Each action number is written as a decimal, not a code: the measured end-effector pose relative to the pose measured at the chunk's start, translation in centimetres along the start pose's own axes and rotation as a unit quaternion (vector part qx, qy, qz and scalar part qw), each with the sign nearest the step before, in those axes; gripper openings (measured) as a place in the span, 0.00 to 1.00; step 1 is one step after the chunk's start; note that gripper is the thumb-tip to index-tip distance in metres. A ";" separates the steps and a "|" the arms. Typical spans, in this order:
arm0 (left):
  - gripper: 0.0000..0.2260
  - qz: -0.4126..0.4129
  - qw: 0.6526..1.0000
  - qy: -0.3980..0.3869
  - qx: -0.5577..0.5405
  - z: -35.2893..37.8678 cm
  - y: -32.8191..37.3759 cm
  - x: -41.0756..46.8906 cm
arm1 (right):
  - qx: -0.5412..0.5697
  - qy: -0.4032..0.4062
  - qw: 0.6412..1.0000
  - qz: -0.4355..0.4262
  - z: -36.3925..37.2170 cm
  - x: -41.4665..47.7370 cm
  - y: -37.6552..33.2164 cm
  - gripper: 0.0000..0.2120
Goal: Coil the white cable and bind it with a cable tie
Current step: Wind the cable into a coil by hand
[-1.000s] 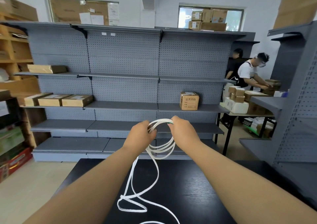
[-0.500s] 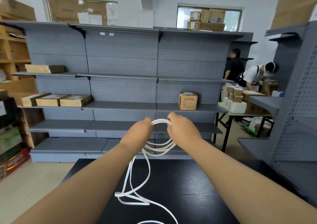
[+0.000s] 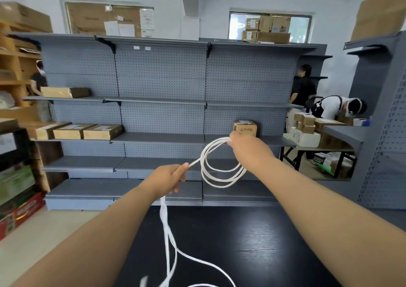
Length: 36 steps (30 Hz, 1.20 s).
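My right hand [image 3: 248, 150] grips the top of a coil of the white cable [image 3: 222, 182], whose few loops hang below it in the air. My left hand [image 3: 169, 178] sits lower and to the left, pinching the strand that leads from the coil. From that hand the loose cable drops down, blurred, onto the black table [image 3: 252, 242] and curls toward the near edge. I see no cable tie.
A grey pegboard shelf unit [image 3: 162, 110] stands just behind the table, with cardboard boxes [image 3: 79, 131] on it and a small box [image 3: 245, 128] behind my right hand. More grey shelving [image 3: 382, 119] is at the right. People work at a table [image 3: 316, 148] far right.
My hands have moved apart: the right hand rose to the right with the coil, the left slid down and left along the strand. The loose cable on the table was pulled up.
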State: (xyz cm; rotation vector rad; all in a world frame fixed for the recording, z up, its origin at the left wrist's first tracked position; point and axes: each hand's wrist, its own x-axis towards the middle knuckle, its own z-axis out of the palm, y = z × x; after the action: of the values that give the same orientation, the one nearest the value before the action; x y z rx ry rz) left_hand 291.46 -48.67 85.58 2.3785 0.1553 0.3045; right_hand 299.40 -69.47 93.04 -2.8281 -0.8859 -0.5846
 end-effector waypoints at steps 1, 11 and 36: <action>0.22 -0.007 1.000 -0.001 0.017 -0.5 -0.7 -0.1 | -0.001 0.002 1.000 0.014 -0.2 0.1 0.2 0.10; 0.25 -0.016 0.996 -0.010 -0.088 -2.7 -1.4 -0.5 | -0.033 0.037 0.998 0.034 0.7 -0.2 -3.4 0.07; 0.13 0.051 0.954 0.162 -0.247 -1.2 -0.7 1.2 | 0.137 0.136 0.964 0.180 3.4 -0.7 -9.1 0.12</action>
State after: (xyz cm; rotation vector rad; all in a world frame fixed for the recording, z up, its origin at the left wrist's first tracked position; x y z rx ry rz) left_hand 292.29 -47.09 86.17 1.8308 0.0939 0.6971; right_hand 294.83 -61.57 89.64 -2.4894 -0.3582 -0.7088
